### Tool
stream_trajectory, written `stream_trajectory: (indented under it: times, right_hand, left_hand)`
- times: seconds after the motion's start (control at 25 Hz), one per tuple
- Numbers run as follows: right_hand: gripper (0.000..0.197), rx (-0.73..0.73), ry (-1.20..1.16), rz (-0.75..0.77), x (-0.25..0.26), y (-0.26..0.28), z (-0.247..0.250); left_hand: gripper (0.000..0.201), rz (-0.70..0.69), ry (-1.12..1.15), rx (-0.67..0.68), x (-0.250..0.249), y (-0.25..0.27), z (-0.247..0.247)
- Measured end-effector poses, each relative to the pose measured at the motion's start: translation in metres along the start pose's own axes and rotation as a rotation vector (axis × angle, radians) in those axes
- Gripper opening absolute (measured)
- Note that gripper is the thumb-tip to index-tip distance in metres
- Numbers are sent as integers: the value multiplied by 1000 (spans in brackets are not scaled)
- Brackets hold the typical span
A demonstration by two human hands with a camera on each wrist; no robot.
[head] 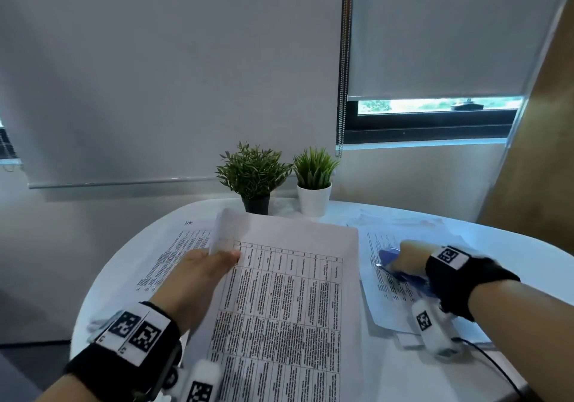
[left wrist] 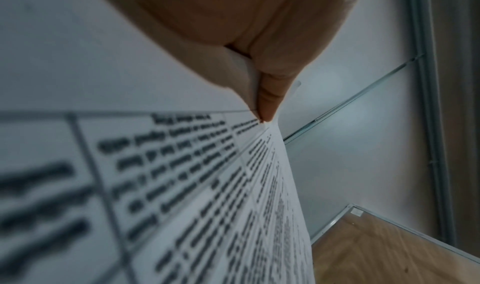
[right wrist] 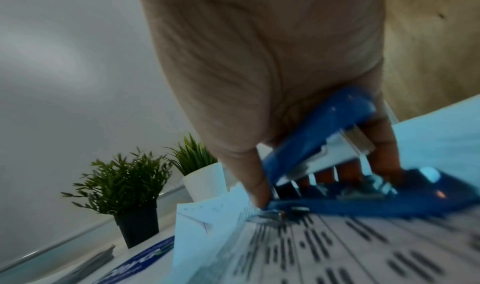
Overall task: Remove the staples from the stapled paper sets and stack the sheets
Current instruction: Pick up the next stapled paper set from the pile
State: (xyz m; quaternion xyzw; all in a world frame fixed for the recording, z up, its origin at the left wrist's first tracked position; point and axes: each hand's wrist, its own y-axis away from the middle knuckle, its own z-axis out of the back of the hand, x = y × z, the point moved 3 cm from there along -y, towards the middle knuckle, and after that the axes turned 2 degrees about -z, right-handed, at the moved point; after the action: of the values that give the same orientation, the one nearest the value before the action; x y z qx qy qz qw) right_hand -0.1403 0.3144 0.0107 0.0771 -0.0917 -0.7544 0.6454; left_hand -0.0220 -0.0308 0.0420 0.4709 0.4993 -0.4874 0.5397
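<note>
At a round white table (head: pixel 124 265), the left hand (head: pixel 198 274) pinches a printed sheet (head: pixel 279 302) at its curled top corner; its table text is too blurred to read. The right hand (head: pixel 410 258) grips what looks like a blue stapler (right wrist: pixel 337 177) on the paper stack (head: pixel 385 296).
</note>
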Motion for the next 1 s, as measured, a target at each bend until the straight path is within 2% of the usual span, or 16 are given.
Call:
stream_trajectory:
  times: [0.12,0.16,0.24,0.32,0.4,0.48,0.56,0.64,0.72,0.84,1.0]
  right_hand:
    - [20,-62,-113,-46,-4,-10,-2]
    - [22,-138,-295,-71,-5,-11,3]
    - [28,-331,-855,-92,-2,-4,22]
    - [45,-549,-1301,-61,11,10,50]
    - [47,-646,-1616,74,37,30,78]
    - [31,-713,-1828,270,66,54,100]
    - [14,-732,-1933,482,100,82,107]
    - [20,-699,-2000,673,131,105,103]
    - [22,-636,-2012,784,157,118,93]
    - [25,-600,-1986,848,181,125,77]
    - [22,-649,-1969,873,192,127,69]
  left_hand:
    - [26,-4,45,-31,-1,-1,0]
    - [26,-6,59,-35,-1,-2,-1]
    - [24,-1,86,-37,-1,-4,-2]
    - [22,12,103,-63,-1,-7,-3]
    - [19,13,121,-79,-2,-8,-7]
    - [22,20,154,-83,-2,-9,-13]
    - [31,17,178,-96,0,-11,-16]
    - [25,12,180,-92,-1,-9,-21]
    - [20,5,187,-70,-3,-6,-26]
    - [16,-32,194,-38,-8,-4,-31]
    - [19,-71,226,-9,-9,-4,-34]
